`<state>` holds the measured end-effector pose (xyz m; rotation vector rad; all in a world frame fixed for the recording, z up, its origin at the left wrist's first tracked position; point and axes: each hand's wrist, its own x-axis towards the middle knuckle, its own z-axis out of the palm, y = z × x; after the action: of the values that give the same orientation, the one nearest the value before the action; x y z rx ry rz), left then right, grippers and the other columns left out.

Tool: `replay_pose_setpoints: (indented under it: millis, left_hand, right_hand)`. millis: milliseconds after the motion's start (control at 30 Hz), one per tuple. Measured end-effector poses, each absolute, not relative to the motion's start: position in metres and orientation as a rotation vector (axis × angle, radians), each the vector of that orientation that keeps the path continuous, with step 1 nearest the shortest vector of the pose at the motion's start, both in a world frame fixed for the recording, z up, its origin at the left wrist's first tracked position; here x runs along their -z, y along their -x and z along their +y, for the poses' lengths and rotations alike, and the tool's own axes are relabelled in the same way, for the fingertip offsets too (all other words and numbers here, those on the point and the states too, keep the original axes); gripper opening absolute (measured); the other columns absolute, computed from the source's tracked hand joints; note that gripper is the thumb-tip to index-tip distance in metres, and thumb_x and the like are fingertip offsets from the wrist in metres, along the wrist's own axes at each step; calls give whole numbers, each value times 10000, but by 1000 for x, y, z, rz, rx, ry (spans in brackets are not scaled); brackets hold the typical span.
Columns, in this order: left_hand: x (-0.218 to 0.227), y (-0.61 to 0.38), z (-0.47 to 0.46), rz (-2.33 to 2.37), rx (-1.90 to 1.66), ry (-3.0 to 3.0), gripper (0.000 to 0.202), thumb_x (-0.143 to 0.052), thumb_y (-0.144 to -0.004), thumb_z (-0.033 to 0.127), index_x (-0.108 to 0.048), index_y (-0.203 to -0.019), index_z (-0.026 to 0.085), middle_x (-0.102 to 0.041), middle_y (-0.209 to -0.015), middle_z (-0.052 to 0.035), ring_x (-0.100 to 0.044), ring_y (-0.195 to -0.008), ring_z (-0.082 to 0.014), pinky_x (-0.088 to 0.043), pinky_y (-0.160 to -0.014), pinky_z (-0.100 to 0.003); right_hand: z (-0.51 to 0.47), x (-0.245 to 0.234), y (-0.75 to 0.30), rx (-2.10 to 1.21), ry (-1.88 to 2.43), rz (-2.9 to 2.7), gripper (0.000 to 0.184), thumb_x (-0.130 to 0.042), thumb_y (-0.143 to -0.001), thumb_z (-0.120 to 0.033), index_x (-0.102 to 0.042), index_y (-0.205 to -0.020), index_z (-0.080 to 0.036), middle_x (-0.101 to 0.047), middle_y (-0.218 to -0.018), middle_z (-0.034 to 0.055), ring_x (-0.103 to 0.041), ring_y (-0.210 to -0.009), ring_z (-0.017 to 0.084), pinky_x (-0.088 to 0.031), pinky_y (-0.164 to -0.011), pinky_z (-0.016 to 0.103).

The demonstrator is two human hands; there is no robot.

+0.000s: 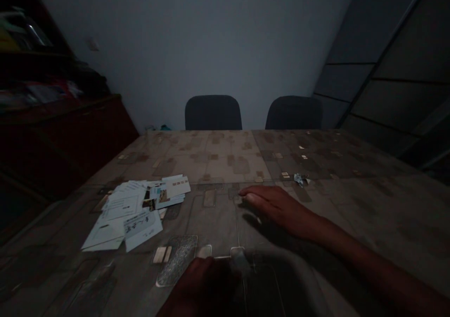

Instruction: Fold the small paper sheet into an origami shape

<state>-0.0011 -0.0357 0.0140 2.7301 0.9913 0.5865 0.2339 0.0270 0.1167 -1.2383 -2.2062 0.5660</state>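
My left hand (207,286) is at the bottom middle, low over the patterned tablecloth, dark and with its fingers curled. By its fingertips shows a small pale, blurred piece (241,262) that I cannot make out. My right hand (272,207) reaches in from the right, a little above the cloth, fingers stretched out to the left and nothing seen in them. To the left lies a loose, overlapping pile of white papers and cards (123,207), some with print and handwriting. A crumpled scrap (299,180) lies beyond my right hand.
The table has a brown cloth (225,157) with a rectangle pattern. Behind its far edge stand two dark chairs (213,112) against a pale wall (211,35). A dark red cabinet (70,139) with shelves is on the left, tall panels (351,78) on the right. Light is dim.
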Motion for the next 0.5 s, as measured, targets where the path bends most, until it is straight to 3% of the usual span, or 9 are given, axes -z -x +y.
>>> replay_pose_setpoints:
  millis: [100,167,233,300,400,500]
  left_hand:
    - [1,6,-19,845,-639,-2969,242,-412,-994,185,-639,-947,252,-639,-780,-4,-540,-662,-155,-402,-601,-272]
    - [4,9,-14,825,-634,-2955,224,-416,-997,214,-624,-918,238,-617,-749,-5,-511,-627,-148,-384,-584,-278]
    - [3,11,-10,828,-578,-2890,238,-431,-998,258,-597,-832,223,-576,-700,4,-486,-597,-140,-357,-560,-275]
    - [1,11,-6,814,-508,-2846,250,-454,-994,292,-565,-783,216,-550,-688,15,-479,-596,-136,-333,-552,-274]
    - [-1,11,-1,749,-446,-2827,212,-456,-996,275,-547,-814,214,-554,-716,29,-477,-615,-130,-316,-577,-283]
    - [-4,12,2,651,-418,-2804,205,-410,-1017,237,-536,-857,210,-564,-763,35,-486,-658,-127,-323,-618,-282]
  right_hand:
    - [25,-101,-252,-581,1302,-2026,259,-415,-982,-268,-651,-1043,-182,-719,-1025,80,-660,-948,201,-482,-832,339]
    - [19,-86,-253,-731,1329,-1920,260,-410,-970,-239,-642,-1068,-173,-735,-895,52,-686,-828,171,-509,-738,300]
    - [11,-69,-247,-809,1316,-1993,207,-471,-918,-201,-665,-985,-174,-721,-744,24,-671,-673,149,-505,-646,271]
    - [1,-53,-237,-720,1205,-2167,195,-486,-883,-154,-679,-898,-176,-736,-836,50,-671,-754,159,-505,-707,296]
    - [-15,-37,-224,-603,957,-2280,272,-431,-868,-82,-654,-1003,-161,-727,-937,84,-650,-874,177,-489,-804,341]
    - [-31,-31,-218,-630,1069,-2334,261,-452,-814,-44,-652,-936,-160,-708,-835,61,-629,-744,159,-495,-697,278]
